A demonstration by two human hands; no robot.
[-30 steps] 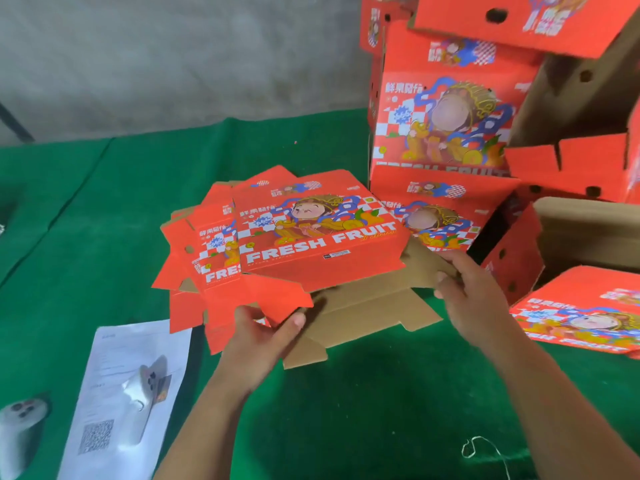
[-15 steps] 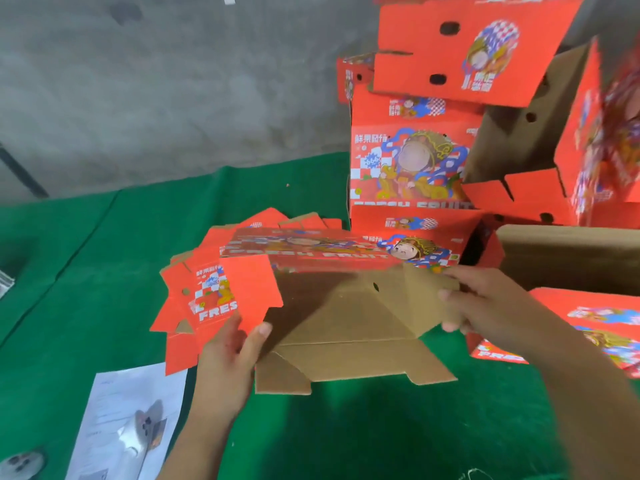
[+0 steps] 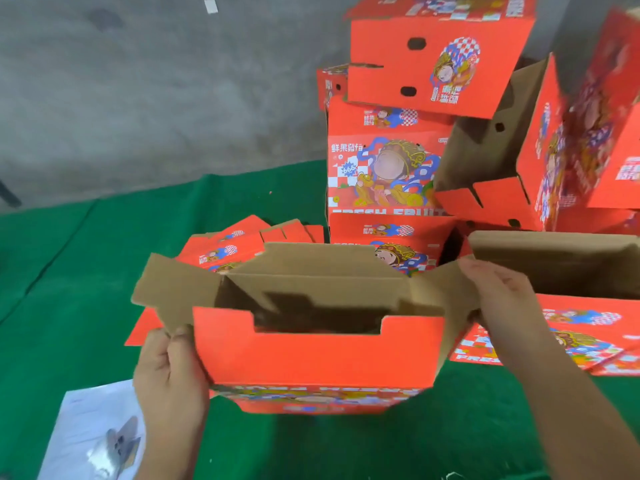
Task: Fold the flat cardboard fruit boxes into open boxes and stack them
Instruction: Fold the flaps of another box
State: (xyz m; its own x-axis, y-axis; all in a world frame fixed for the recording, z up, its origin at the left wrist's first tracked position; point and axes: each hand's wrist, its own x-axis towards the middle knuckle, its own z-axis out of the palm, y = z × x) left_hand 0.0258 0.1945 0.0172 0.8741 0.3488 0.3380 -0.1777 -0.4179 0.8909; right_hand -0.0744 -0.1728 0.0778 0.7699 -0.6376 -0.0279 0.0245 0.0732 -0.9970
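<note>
I hold a red printed cardboard fruit box (image 3: pixel 318 351) in front of me, pulled open into a sleeve with its brown inside showing and its flaps standing out. My left hand (image 3: pixel 169 372) pinches the brown left flap at its lower corner. My right hand (image 3: pixel 498 299) grips the right flap and edge. Behind the box, a pile of flat red boxes (image 3: pixel 225 251) lies on the green table (image 3: pixel 69 306). Folded boxes (image 3: pixel 384 168) are stacked at the back right.
More folded boxes (image 3: pixel 440 53) lean crookedly on top and to the right, some showing open brown insides (image 3: pixel 554 265). A flat box (image 3: pixel 581 334) lies at right. A white sheet of paper (image 3: pixel 93 434) with a grey object on it sits at the lower left. A grey wall stands behind.
The flat box has been lifted off the pile, turned over and spread open into a sleeve. Both hands shifted to its side flaps, and my view tilted upward.
</note>
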